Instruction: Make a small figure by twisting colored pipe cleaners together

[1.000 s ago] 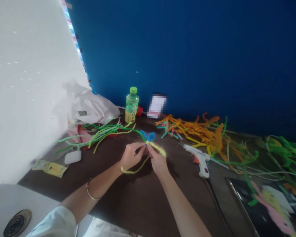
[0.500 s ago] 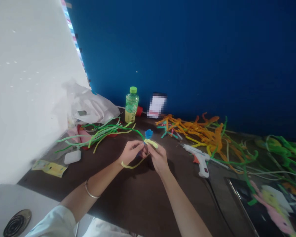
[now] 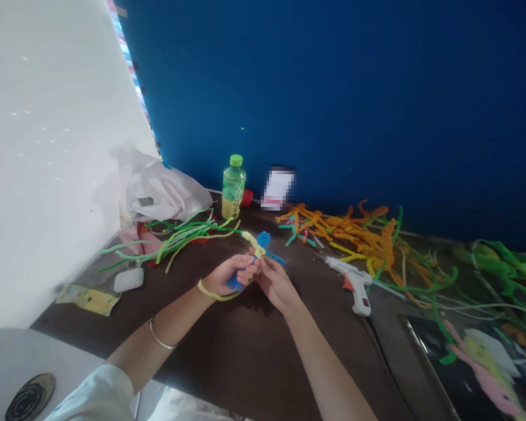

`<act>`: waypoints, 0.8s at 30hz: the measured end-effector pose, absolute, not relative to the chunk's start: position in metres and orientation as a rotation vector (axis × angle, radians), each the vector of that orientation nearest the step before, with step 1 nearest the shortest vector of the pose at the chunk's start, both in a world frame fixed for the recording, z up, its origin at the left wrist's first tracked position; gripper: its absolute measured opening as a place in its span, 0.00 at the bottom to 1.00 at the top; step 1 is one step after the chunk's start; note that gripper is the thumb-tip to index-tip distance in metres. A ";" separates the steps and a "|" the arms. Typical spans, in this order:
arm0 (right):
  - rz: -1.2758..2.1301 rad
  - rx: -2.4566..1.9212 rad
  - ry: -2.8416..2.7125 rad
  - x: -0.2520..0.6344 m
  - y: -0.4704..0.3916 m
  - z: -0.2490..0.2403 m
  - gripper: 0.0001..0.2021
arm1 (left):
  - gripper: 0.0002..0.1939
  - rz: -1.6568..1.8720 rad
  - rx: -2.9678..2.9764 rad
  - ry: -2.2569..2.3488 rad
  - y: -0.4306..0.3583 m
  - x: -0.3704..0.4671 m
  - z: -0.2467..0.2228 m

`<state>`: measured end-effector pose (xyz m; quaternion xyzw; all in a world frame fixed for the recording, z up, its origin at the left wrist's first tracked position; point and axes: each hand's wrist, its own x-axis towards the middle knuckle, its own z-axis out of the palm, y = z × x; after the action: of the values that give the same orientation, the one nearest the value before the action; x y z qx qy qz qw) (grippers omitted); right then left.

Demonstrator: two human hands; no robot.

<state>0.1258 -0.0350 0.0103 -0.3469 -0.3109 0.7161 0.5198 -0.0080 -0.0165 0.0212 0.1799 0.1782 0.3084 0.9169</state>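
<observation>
Pipe-cleaner piece (image 3: 263,239), pinched in our left hand (image 3: 232,271) and right hand (image 3: 277,284); yellow end (image 3: 249,238), earlier rightward, now leftward.

Blue-and-yellow fuzzy piece (image 3: 259,249) in left hand (image 3: 228,273) and right hand (image 3: 277,285).

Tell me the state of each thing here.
Blue and yellow piece, held in both hands
Left hand, closed on the piece
Right hand, pinching the piece
Green bottle, upright, capped
Phone, propped, screen lit
Glue gun, lying flat
White bag, crumpled
Orange stems, bent and heaped
Green stems, spread loosely
White case, shut
</observation>
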 end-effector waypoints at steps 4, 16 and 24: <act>1.730 -0.809 -0.727 0.125 -0.036 0.009 0.12 | 0.07 0.568 0.225 0.333 -0.018 -0.010 0.023; 1.386 -1.004 -0.649 0.123 -0.033 0.001 0.11 | 0.13 1.030 1.157 0.843 -0.022 0.004 0.012; 1.318 -1.020 -0.777 0.125 -0.031 -0.009 0.09 | 0.16 1.019 1.265 0.796 -0.023 0.005 0.014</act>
<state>0.1255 -0.0311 -0.0087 -0.4411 -0.3361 0.5699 0.6064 0.0046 -0.0227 0.0143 0.5496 0.3460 0.4429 0.6181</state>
